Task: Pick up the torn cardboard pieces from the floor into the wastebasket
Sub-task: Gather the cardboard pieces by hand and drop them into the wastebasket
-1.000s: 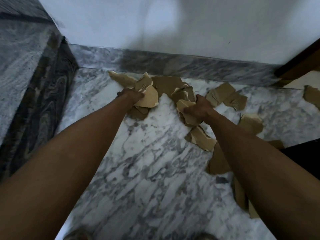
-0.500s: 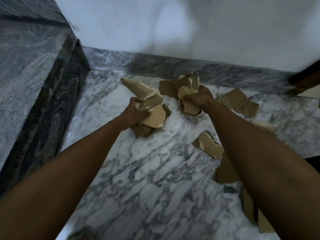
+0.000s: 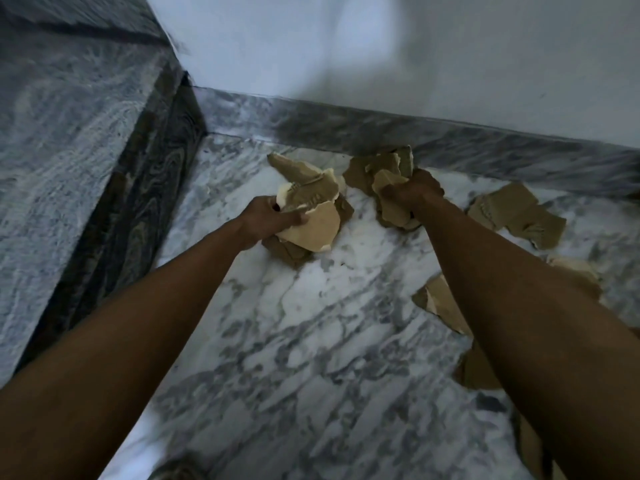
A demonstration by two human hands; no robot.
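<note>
Torn brown cardboard pieces lie on a white and grey marble floor [image 3: 311,341]. My left hand [image 3: 266,218] grips a bunch of cardboard pieces [image 3: 311,216] near the middle of the view. My right hand [image 3: 412,192] grips a second bunch of cardboard pieces [image 3: 388,174] close to the skirting. More loose pieces [image 3: 516,213] lie to the right, and others [image 3: 440,303] show beside and under my right forearm. No wastebasket is in view.
A dark marble step or ledge [image 3: 69,150] rises along the left. A grey marble skirting [image 3: 346,126] runs under the white wall [image 3: 415,46] at the back.
Both hands have gathered cardboard into bunches and lifted them slightly off the floor. The view has shifted so the wall corner sits nearer the middle.
</note>
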